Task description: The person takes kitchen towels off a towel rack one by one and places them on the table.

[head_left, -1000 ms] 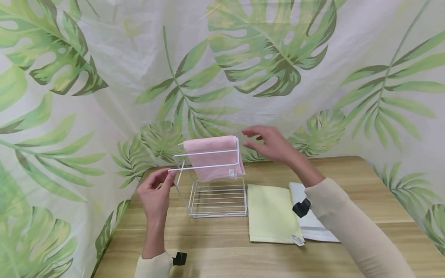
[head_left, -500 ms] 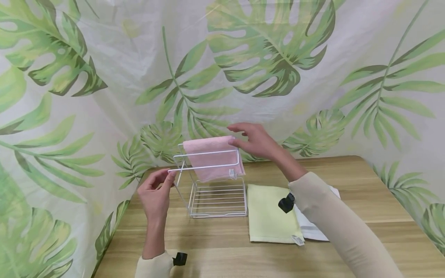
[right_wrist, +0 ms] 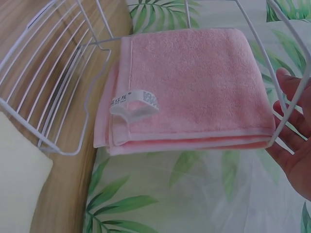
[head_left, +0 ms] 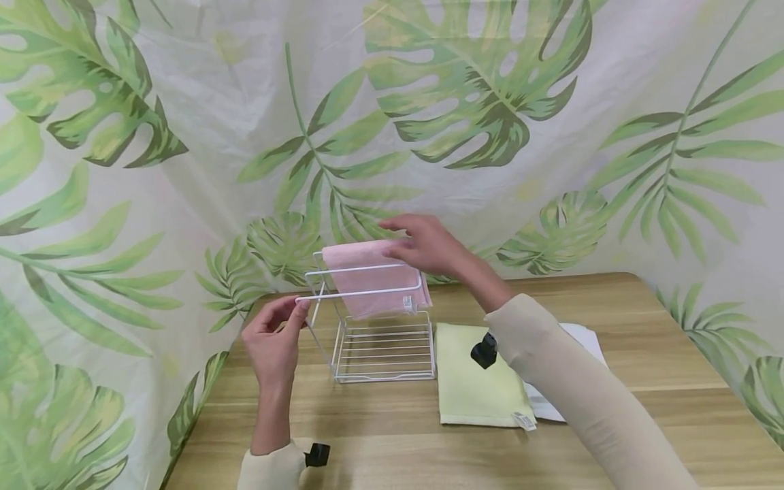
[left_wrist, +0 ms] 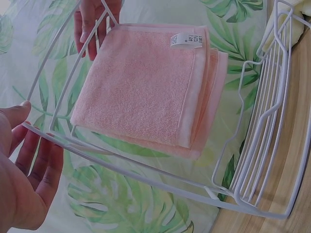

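A pink folded towel (head_left: 361,282) hangs over the rear top bar of a white wire rack (head_left: 361,295). In the left wrist view its care label faces outward near the bottom hem. My left hand (head_left: 269,354) pinches the rack's front left top corner between thumb and fingers. My right hand (head_left: 431,245) is at the towel's upper right end, fingers extended behind the back bar and thumb in front. In the right wrist view, the right hand's fingers (right_wrist: 291,133) lie loosely extended beside the towel's folded top edge and the bar's end.
A yellow folded towel (head_left: 471,388) lies flat on the wooden table (head_left: 380,442), right of the rack. Partly under it and the right sleeve lies a white folded towel (head_left: 584,337). A leaf-print curtain (head_left: 214,170) stands behind the table.
My right hand has moved left, from beside the rack to over the pink towel's upper right end. The left hand keeps its grip on the rack corner.
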### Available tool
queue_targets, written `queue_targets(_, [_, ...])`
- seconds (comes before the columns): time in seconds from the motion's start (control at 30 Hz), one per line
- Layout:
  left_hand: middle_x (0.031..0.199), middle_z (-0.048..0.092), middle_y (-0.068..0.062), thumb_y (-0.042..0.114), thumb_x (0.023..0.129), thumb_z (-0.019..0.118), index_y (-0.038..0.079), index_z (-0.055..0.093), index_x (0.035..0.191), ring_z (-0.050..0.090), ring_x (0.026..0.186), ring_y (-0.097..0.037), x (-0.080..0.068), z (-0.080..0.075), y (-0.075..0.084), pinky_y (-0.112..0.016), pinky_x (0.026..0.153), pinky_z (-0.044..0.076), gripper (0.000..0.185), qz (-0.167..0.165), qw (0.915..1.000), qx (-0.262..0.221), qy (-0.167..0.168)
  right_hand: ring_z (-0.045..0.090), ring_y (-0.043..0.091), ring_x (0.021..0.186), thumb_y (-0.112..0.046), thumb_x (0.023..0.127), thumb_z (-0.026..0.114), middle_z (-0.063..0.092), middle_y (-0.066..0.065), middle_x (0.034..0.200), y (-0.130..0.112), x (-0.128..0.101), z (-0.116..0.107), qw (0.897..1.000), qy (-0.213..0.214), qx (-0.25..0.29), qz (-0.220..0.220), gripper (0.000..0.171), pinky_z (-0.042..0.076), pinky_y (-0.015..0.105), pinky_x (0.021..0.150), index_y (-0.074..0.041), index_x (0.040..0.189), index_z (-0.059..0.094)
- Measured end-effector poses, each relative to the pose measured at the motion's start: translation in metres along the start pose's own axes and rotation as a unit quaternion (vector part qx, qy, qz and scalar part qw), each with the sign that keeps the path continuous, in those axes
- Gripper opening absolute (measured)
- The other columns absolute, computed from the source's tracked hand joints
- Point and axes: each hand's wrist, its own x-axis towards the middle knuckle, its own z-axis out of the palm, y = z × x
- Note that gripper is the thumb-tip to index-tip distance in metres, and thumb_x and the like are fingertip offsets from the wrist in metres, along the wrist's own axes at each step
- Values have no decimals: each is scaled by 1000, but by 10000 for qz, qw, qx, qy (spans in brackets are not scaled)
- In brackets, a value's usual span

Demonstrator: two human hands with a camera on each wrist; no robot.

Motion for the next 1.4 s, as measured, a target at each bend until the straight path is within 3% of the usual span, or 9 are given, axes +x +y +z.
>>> queue_targets(0.37, [78,76,7,7,89,89,-9,78,100,68,62,-7,1,0,-1,-17,62,66,22,1,10000,-61,13,68,28,136,-22,103,75,66,10,151,-5,19,9,9996,-226,-154,91,48,55,43,121,-10,148,63])
queue_targets(0.7, [78,76,9,4,88,88,-12,77,100,68,60,-6,0,3,-1,-16,61,65,23,78,9998,-169,14,68,22,135,-22,103,74,74,5,139,1,21,18,9991,-234,-209,300,37,57,38,118,-13,140,72])
queue_targets(1.13, [77,76,8,5,88,89,-11,77,100,68,60,-6,-1,2,-1,-16,61,65,23,25,9999,-149,-29,68,21,133,-19,101,74,77,0,134,-5,16,22,9946,-36,-459,926,30,58,40,114,-19,131,79])
queue_targets(1.4, [77,76,8,3,88,88,-11,77,99,68,59,-6,-1,2,1,-16,60,65,22,84,9999,-144,-7,71,22,130,-13,102,72,80,0,125,-8,13,24,9939,275,-615,868,26,61,41,111,-20,125,81])
